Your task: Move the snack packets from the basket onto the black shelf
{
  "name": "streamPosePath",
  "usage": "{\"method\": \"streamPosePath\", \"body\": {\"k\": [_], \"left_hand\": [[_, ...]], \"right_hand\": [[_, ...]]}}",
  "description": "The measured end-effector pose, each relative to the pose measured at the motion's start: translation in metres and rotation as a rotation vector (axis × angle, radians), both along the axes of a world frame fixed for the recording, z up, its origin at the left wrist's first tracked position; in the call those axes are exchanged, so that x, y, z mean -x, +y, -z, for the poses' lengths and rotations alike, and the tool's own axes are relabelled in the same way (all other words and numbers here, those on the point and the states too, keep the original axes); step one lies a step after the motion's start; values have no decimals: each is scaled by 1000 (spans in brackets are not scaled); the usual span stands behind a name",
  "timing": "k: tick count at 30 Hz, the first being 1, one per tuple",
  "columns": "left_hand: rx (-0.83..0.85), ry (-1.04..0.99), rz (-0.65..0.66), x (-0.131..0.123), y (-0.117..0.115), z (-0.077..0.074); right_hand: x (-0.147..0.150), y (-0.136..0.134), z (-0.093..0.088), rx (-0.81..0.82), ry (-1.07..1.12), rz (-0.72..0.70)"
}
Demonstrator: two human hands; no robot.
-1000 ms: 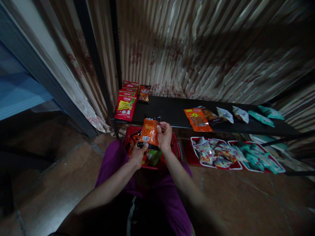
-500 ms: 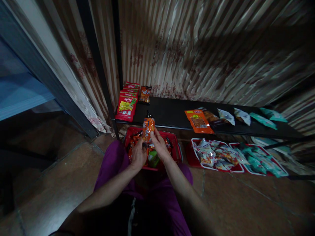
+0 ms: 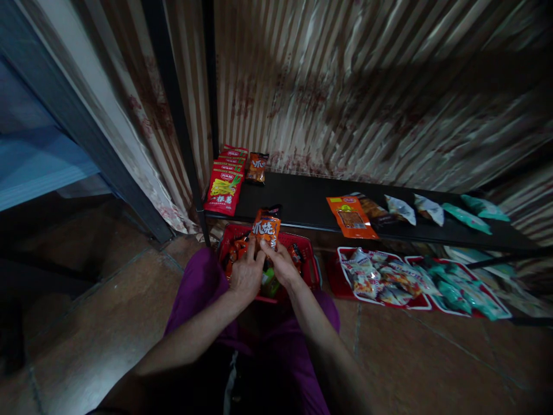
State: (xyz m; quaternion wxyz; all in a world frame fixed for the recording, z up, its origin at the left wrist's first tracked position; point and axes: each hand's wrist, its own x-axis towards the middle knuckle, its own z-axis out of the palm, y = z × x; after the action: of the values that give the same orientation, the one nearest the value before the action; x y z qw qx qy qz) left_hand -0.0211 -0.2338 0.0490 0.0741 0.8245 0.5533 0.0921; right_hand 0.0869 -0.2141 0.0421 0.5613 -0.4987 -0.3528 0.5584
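An orange snack packet [image 3: 266, 226] with dark ends and white lettering is held above a red basket [image 3: 309, 262]. My right hand [image 3: 280, 262] grips its lower edge, thumb on the front. My left hand [image 3: 247, 274] is closed against the packet's lower left side, its fingers partly hidden. Under the hands, the basket holds more orange packets [image 3: 235, 252] and a green packet [image 3: 269, 282]. Just beyond, on the black shelf [image 3: 298, 199], a similar orange packet [image 3: 257, 168] stands beside overlapping red packets [image 3: 223, 187].
Farther right on the shelf lie a flat orange pouch [image 3: 351, 217], a dark pouch, white packets [image 3: 400, 208] and teal packets [image 3: 466, 218]. Below it, red baskets hold white packets [image 3: 363, 274] and teal packets [image 3: 458, 291]. A black upright post [image 3: 173, 98] rises at the shelf's left end.
The held packet has turned from narrow and upright to showing its broad printed front, tilted to the right. Both hands have shifted their hold on it. The view has moved slightly.
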Motion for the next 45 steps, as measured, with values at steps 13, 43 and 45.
{"method": "streamPosePath", "body": {"k": [13,43,45], "left_hand": [[-278,-444,209,9,-10,45],[625,-1404,-405,-18,94,51],[551,-1378,-335,-21,104,56]], "right_hand": [[-18,7,22,46,340,198],[-37,20,24,109,8,-41],[-43,35,29,84,-81,-6]]}}
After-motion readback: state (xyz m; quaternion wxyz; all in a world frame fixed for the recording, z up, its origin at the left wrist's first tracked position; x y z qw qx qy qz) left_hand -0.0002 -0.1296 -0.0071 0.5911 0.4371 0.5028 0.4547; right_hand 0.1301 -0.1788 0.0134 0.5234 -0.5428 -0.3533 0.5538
